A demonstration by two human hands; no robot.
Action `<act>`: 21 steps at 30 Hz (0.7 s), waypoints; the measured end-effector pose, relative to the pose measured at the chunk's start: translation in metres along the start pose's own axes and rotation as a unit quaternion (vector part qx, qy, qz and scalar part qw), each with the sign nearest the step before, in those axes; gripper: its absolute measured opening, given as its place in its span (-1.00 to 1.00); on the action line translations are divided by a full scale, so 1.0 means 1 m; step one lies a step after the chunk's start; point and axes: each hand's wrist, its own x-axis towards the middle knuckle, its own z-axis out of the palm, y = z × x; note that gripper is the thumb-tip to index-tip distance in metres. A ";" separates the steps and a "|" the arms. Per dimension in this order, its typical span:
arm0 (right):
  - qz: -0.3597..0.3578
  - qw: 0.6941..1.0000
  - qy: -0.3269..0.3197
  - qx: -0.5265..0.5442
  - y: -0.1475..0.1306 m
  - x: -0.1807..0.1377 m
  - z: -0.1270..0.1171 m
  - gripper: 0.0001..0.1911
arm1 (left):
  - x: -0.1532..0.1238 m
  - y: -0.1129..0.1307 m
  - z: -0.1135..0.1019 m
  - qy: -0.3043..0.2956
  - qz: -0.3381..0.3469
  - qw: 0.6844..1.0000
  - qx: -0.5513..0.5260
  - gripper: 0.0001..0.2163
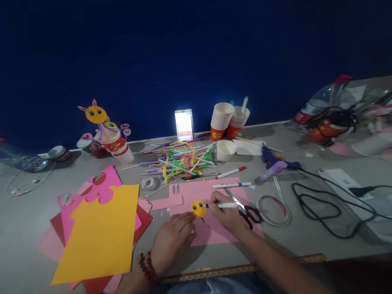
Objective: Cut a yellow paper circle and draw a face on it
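My right hand (227, 215) pinches a white marker pen (228, 205) with a dark tip. That tip meets the right edge of a small yellow paper disc (198, 213) with two dark eyes on it. Stretched out flat, my left hand (173, 234) rests its fingertips on the disc's lower left edge. Beneath lies a pink paper sheet (221, 236). Black-handled scissors (253, 214) sit just right of my right hand, partly hidden by it. A blue marker (232, 185) and a red marker (231, 172) lie beyond the disc.
Yellow paper (103, 234) tops a stack of coloured sheets at left. Pipe cleaners (186, 159) are heaped behind, near paper cups (221, 119) and a lit phone (184, 125). On the right are a glue gun (273, 159), black cable (322, 219) and tape roll (272, 210).
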 end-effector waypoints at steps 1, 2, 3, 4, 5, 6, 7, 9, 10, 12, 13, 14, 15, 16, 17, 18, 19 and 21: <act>0.000 1.000 -0.002 0.000 0.000 0.000 0.000 -0.81 | 0.000 0.000 0.000 0.000 -0.001 1.000 -0.001 -0.89; -0.001 1.000 -0.004 0.001 0.000 0.000 0.000 -0.81 | 0.000 0.000 0.000 0.000 -0.001 1.000 -0.002 -0.89; -0.001 1.000 -0.007 0.000 0.001 0.000 0.000 -0.81 | 0.000 0.000 0.001 0.001 -0.001 1.000 -0.002 -0.89; -0.001 1.000 -0.009 0.000 0.000 0.000 0.000 -0.81 | 0.000 -0.001 0.001 0.001 -0.001 1.000 -0.001 -0.89; -0.002 1.000 -0.009 0.000 0.000 0.000 0.000 -0.81 | -0.001 -0.001 0.002 -0.001 -0.001 1.000 0.001 -0.90; -0.002 1.000 -0.008 0.000 0.000 0.000 0.000 -0.81 | -0.001 -0.001 0.002 -0.001 -0.001 1.000 0.004 -0.90; -0.002 1.000 -0.006 0.001 0.000 0.000 -0.001 -0.81 | -0.001 -0.001 0.002 -0.004 -0.002 1.000 0.006 -0.91; -0.002 1.000 -0.005 0.004 0.000 0.000 -0.001 -0.81 | -0.002 -0.001 0.002 -0.007 -0.003 1.000 0.010 -0.92; -0.002 1.000 -0.005 0.005 0.000 0.000 0.000 -0.80 | -0.002 -0.001 0.002 -0.009 -0.003 1.000 0.010 -0.92; -0.003 1.000 -0.008 0.005 0.002 0.000 0.000 -0.81 | -0.002 -0.001 0.001 -0.009 -0.002 1.000 0.009 -0.92; -0.004 1.000 -0.009 0.004 0.003 -0.001 0.001 -0.81 | -0.001 -0.001 0.001 -0.008 -0.002 1.000 0.008 -0.91; -0.004 1.000 -0.010 0.003 0.004 -0.001 0.001 -0.81 | -0.001 -0.001 0.001 -0.006 -0.002 1.000 0.007 -0.91; -0.005 1.000 -0.010 0.002 0.004 -0.001 0.001 -0.81 | -0.001 -0.001 0.000 -0.004 -0.003 1.000 0.005 -0.90; -0.005 1.000 -0.010 0.001 0.005 0.000 0.001 -0.81 | -0.001 -0.001 0.000 -0.001 -0.001 1.000 0.005 -0.90; -0.006 1.000 -0.009 0.000 0.004 0.000 0.001 -0.81 | -0.001 -0.001 0.000 0.001 0.000 1.000 0.005 -0.90; -0.006 1.000 -0.008 0.000 0.004 0.000 0.001 -0.82 | -0.001 -0.001 0.001 0.002 0.002 1.000 0.005 -0.91; -0.006 1.000 -0.006 0.000 0.003 0.000 0.000 -0.82 | -0.001 -0.001 0.001 0.003 0.003 1.000 0.006 -0.91; -0.006 1.000 -0.002 0.000 0.001 0.000 -0.001 -0.82 | -0.001 -0.001 0.001 0.003 0.002 1.000 0.005 -0.91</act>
